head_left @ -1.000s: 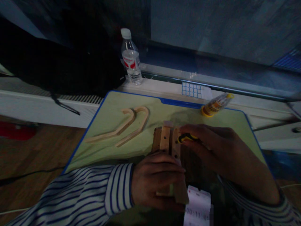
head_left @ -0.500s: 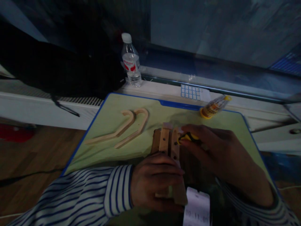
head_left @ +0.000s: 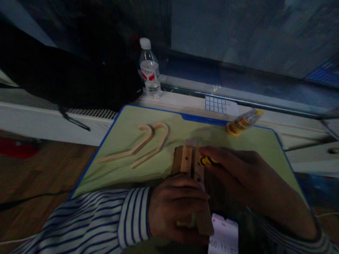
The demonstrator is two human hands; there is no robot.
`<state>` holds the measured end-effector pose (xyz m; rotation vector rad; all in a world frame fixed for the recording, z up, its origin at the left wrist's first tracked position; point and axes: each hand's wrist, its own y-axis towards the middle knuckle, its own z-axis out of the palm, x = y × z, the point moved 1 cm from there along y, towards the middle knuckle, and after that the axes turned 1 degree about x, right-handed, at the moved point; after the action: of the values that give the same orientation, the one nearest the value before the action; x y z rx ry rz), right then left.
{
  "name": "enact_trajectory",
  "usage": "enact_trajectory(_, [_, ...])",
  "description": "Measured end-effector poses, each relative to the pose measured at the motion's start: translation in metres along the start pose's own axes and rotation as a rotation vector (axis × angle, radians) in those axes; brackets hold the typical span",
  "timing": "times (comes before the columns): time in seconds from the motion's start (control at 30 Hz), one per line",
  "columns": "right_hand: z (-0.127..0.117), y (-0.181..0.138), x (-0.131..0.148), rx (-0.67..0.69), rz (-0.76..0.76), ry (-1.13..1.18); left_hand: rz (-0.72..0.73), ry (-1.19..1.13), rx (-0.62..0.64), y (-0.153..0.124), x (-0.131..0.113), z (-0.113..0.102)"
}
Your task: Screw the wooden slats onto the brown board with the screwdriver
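My left hand (head_left: 177, 206) lies closed over two light wooden strips (head_left: 186, 158) with dark round holes, pressing them together. A brown wooden block (head_left: 177, 160) shows beneath the strips. In my right hand (head_left: 246, 176), thumb and fingers pinch a small yellow-and-black tool (head_left: 207, 161) against the right strip, beside one of its holes. The tool's tip and far end are hidden, so its exact kind is unclear. Two hook-shaped wooden pieces (head_left: 136, 150) rest side by side on the board, left of my hands.
The greenish board (head_left: 119, 176) has a blue rim. A phone (head_left: 225, 234) with a lit timer lies near me. At the back right a clear bottle with a yellow base (head_left: 239, 125) leans over. A water bottle (head_left: 150, 72) stands on the sill, near a dark bag (head_left: 106, 77).
The yellow-and-black tool has turned slightly in my right fingers, still beside the right strip. My left hand keeps its hold. The view has shifted a little.
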<state>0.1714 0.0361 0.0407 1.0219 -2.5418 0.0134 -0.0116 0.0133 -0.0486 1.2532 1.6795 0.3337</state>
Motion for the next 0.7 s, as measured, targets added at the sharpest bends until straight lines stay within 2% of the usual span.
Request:
enact_trajectory(0.27, [0.000,0.002,-0.001,-0.060,0.034,-0.131,-0.002,-0.026,-0.010,-0.001,0.000,0.000])
enact_trajectory(0.5, [-0.001,0.002,-0.001,-0.067,0.078,-0.133,-0.013,-0.038,0.044,-0.003,0.002,0.000])
enact_trajectory(0.63, [-0.001,0.002,0.000,-0.037,0.105,-0.119,-0.006,-0.120,0.029,0.001,0.000,-0.013])
enact_trajectory(0.7, [-0.002,0.002,0.000,-0.004,0.098,-0.122,-0.102,-0.114,-0.017,0.007,-0.001,-0.024])
